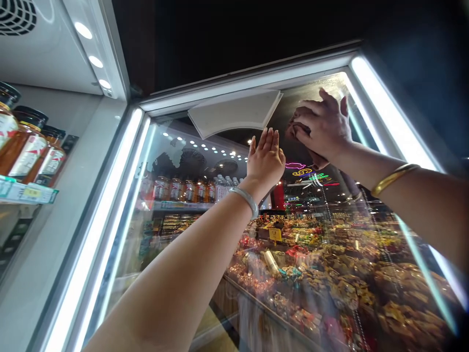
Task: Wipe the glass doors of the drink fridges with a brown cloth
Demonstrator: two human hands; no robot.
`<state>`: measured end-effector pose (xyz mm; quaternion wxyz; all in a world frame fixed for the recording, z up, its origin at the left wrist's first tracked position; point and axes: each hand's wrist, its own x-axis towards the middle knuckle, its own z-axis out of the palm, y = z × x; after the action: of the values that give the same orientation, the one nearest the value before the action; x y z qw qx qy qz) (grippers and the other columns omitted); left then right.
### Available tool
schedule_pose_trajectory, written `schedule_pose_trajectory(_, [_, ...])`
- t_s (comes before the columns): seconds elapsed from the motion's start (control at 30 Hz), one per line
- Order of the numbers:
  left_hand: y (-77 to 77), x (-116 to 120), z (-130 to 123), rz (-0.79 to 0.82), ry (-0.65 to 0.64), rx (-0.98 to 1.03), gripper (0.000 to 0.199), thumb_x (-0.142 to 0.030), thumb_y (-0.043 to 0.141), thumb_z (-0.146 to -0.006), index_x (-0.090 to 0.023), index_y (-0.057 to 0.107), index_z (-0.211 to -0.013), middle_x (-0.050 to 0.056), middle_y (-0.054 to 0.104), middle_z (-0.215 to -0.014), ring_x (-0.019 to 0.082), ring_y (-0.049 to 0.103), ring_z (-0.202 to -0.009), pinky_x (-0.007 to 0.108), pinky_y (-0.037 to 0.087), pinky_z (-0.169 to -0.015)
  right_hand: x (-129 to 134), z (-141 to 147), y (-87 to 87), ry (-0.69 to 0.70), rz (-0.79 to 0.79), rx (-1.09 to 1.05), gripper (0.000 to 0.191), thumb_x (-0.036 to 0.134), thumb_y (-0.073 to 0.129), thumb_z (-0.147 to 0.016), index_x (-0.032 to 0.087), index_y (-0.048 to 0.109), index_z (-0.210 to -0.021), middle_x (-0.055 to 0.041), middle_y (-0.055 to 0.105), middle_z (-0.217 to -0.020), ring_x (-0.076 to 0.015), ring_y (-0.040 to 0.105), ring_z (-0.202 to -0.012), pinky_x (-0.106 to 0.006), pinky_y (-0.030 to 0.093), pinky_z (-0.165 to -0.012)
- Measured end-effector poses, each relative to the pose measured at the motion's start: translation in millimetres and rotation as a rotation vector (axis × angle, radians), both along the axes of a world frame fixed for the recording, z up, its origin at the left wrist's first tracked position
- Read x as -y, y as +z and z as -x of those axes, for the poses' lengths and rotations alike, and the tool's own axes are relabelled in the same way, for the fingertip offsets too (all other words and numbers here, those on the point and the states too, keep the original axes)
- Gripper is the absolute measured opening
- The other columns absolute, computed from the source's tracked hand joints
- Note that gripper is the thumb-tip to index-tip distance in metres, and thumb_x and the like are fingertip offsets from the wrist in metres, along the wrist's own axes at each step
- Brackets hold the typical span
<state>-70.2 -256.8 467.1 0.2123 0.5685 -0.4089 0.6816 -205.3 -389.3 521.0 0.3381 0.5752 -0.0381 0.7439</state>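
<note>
My left hand, a pale bangle at its wrist, reaches up in the middle of the view. Its fingers are stretched out near the lower edge of a white curved panel on the glass door. Farther right, my right hand, with a gold bangle on the arm, is at the upper right of the glass. Its fingers are apart and bent, and a dark reflection of it shows in the pane. I see nothing held in either hand, though the right palm is hidden.
Bright light strips run along the door frame. On the left, a shelf bears several amber bottles with dark lids, beneath a vent grille. Packaged goods and neon shapes show in the glass.
</note>
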Motion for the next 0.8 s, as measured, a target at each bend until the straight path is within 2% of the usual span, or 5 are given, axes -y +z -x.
schedule_pose_trajectory(0.23, [-9.1, -19.6, -4.1, -0.071, 0.006, -0.073, 0.066, -0.032, 0.024, -0.104, -0.011, 0.022, -0.166, 0.005, 0.022, -0.175, 0.021, 0.011, -0.164, 0.045, 0.000, -0.135, -20.4, -12.0, -38.4, 0.044, -0.070, -0.107, 0.051, 0.056, 0.058, -0.095, 0.026, 0.065, -0.136, -0.0108, 0.062, -0.143, -0.0321, 0.045, -0.128, -0.050, 0.035, -0.101])
schedule_pose_trajectory(0.43, [-18.1, -30.0, -18.6, -0.132, -0.151, -0.128, 0.069, -0.035, 0.020, -0.099, -0.038, 0.012, -0.167, -0.017, 0.023, -0.172, 0.010, -0.006, -0.163, 0.037, -0.016, -0.133, -21.8, -4.9, -85.3, -0.027, -0.096, -0.186, 0.050, 0.065, 0.057, -0.093, 0.035, 0.069, -0.132, -0.0056, 0.060, -0.144, -0.0339, 0.045, -0.130, -0.053, 0.036, -0.105])
schedule_pose_trajectory(0.53, [-20.5, -30.2, -26.9, -0.165, -0.229, -0.165, 0.073, -0.043, 0.020, -0.096, -0.044, 0.000, -0.166, -0.027, 0.018, -0.170, 0.003, -0.022, -0.158, 0.031, -0.021, -0.131, -19.0, 1.1, -81.2, -0.064, -0.124, -0.129, 0.051, 0.065, 0.052, -0.093, 0.041, 0.064, -0.136, -0.0057, 0.059, -0.145, -0.0361, 0.045, -0.130, -0.055, 0.040, -0.102])
schedule_pose_trajectory(0.67, [-21.5, -29.6, -28.2, -0.209, -0.282, -0.199, 0.084, -0.053, 0.026, -0.090, -0.047, -0.011, -0.164, -0.036, 0.016, -0.165, -0.003, -0.037, -0.149, 0.026, -0.016, -0.132, -45.5, -21.1, -48.7, 0.014, -0.249, 0.033, 0.044, 0.053, 0.051, -0.094, 0.035, 0.066, -0.131, -0.0090, 0.054, -0.148, -0.0375, 0.047, -0.129, -0.058, 0.044, -0.097])
schedule_pose_trajectory(0.8, [-28.0, -38.3, -24.4, -0.115, -0.186, -0.220, 0.076, -0.043, 0.023, -0.094, -0.038, 0.003, -0.168, -0.029, 0.015, -0.169, 0.007, -0.024, -0.159, 0.030, -0.014, -0.134, -74.5, -48.4, -54.5, 0.038, -0.248, -0.003, 0.044, 0.051, 0.049, -0.098, 0.026, 0.067, -0.129, -0.0116, 0.055, -0.146, -0.0389, 0.046, -0.132, -0.058, 0.042, -0.100])
